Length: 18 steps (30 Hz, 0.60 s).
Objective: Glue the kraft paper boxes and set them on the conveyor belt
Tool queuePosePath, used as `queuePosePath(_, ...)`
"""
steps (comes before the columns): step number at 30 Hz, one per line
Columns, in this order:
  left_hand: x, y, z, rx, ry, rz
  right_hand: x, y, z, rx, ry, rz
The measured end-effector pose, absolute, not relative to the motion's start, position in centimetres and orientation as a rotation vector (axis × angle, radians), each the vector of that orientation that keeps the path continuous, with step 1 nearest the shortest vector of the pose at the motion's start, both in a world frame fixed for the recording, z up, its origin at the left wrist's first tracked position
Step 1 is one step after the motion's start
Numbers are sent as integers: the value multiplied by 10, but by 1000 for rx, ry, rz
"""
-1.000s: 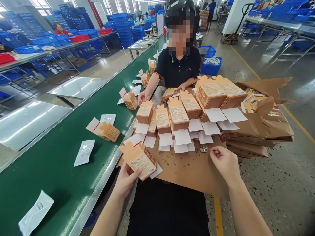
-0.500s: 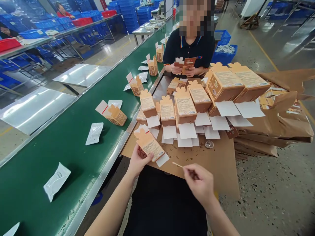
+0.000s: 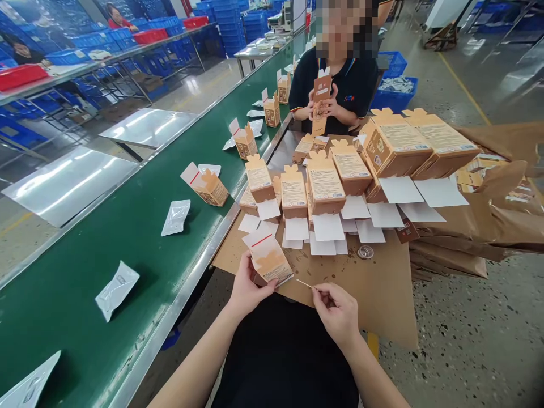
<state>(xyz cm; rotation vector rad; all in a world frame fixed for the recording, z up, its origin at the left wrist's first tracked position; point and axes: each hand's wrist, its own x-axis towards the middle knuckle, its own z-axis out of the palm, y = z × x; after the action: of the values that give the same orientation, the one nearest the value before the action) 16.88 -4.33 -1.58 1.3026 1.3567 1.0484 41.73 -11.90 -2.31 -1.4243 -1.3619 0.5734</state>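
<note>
My left hand (image 3: 247, 290) grips a small orange carton (image 3: 269, 258) with a white flap and red stripe, held over the near edge of a brown cardboard sheet (image 3: 374, 294). My right hand (image 3: 336, 311) pinches a thin wooden stick (image 3: 304, 283) whose tip points at the carton's lower end. A small round clear dish (image 3: 365, 251) lies on the cardboard beyond my right hand. Several open orange cartons (image 3: 325, 187) with white flaps stand in rows behind it.
A green conveyor belt (image 3: 127, 266) runs along the left with cartons (image 3: 208, 186) and clear pouches (image 3: 117, 289) on it. A person in a dark shirt (image 3: 352, 85) sits opposite, holding a carton upright. Brown paper bundles (image 3: 476, 221) lie at right. Blue crates fill the background.
My right hand came back from the round dish with the stick and now holds it at the carton. My left hand turned the carton so its white flap faces up. The person opposite raised a carton.
</note>
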Motion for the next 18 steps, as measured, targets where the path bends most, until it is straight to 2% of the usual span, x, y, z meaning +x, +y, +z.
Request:
queuePosePath(11,175,-54,-18,1518,1432,1034,431,-143,-15,-1490,-1285,597)
queuePosePath(18,56,-31,0,1500,2019,1196,433,-140,-14,-1450,-1283,534)
